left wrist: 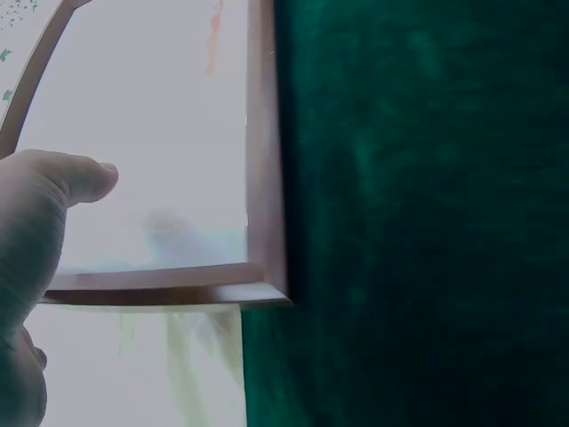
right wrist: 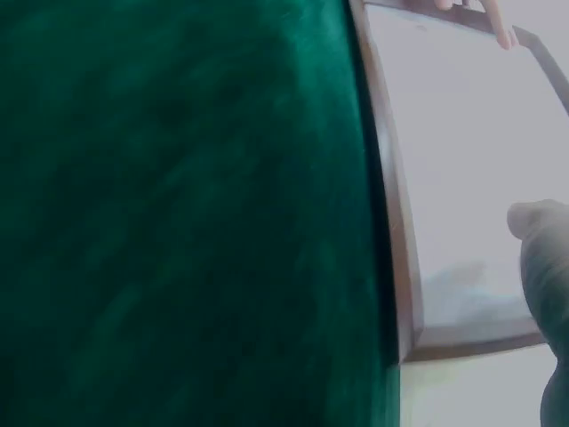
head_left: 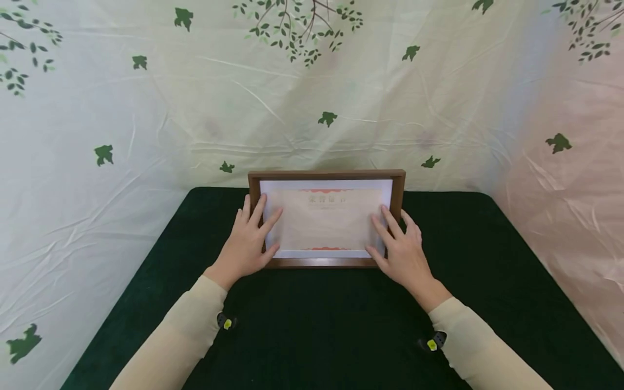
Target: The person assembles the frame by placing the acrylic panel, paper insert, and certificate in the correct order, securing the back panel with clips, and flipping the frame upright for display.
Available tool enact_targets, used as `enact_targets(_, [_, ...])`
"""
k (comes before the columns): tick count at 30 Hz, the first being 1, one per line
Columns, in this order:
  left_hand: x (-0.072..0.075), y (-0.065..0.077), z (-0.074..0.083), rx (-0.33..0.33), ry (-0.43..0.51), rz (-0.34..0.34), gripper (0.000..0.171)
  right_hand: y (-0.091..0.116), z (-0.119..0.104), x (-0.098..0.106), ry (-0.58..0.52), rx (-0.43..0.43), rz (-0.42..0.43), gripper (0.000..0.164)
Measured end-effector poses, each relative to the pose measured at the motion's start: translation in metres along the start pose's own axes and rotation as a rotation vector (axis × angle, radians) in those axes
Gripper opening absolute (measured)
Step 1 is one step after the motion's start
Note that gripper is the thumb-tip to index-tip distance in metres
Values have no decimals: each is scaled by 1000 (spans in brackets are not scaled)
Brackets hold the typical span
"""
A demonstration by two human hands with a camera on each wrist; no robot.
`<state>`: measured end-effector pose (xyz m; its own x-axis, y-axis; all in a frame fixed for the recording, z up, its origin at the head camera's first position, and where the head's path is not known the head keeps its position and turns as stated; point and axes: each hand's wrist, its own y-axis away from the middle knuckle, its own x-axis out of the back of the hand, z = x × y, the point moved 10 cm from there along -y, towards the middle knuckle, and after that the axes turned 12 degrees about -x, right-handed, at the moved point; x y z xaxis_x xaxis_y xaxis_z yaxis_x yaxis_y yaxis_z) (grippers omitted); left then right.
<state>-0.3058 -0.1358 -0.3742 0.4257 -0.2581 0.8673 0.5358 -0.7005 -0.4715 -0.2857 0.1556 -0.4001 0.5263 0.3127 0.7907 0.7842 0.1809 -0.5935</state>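
A brown picture frame (head_left: 322, 263) stands at the far part of the dark green table, its front towards me. Inside it is a pale certificate (head_left: 327, 225) with red trim above and below, bordered in white. My left hand (head_left: 247, 241) lies with spread, fairly straight fingers over the frame's left side, thumb on the front. On the right side, my right hand (head_left: 402, 244) touches the frame the same way, its outer fingers along the outside edge. Each wrist view shows a thumb over the front: the left thumb (left wrist: 87, 178) and the right thumb (right wrist: 533, 218). Neither view shows the frame's back.
A dark green cloth (head_left: 331, 325) covers the table, which has rounded far corners. Behind it and along both sides hangs a pale curtain (head_left: 273, 108) printed with green leaves. Dark wrist devices (head_left: 225, 320) sit at the cream sleeves (head_left: 177, 330).
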Motion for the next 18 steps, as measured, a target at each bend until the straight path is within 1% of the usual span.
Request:
enact_targets(2, [-1, 8, 0, 29, -4, -13, 82, 5, 3, -5, 22, 13, -57, 83])
enact_targets(5, [-1, 19, -1, 73, 2, 4, 90, 11, 8, -13, 59, 23, -137, 93])
enact_targets(7, [-2, 25, -1, 99, 2, 10, 97, 13, 11, -17, 88, 30, -174, 99])
enact_targets(10, [-9, 30, 1, 129, 13, -10, 106, 16, 13, -22, 124, 41, -221, 103])
enact_targets(14, [-18, 33, 2, 159, 23, -41, 114, 19, 15, -29, 160, 54, -263, 106])
enact_targets(18, [-27, 36, 1, 189, 16, -61, 116, 22, 15, -32, 184, 67, -262, 106])
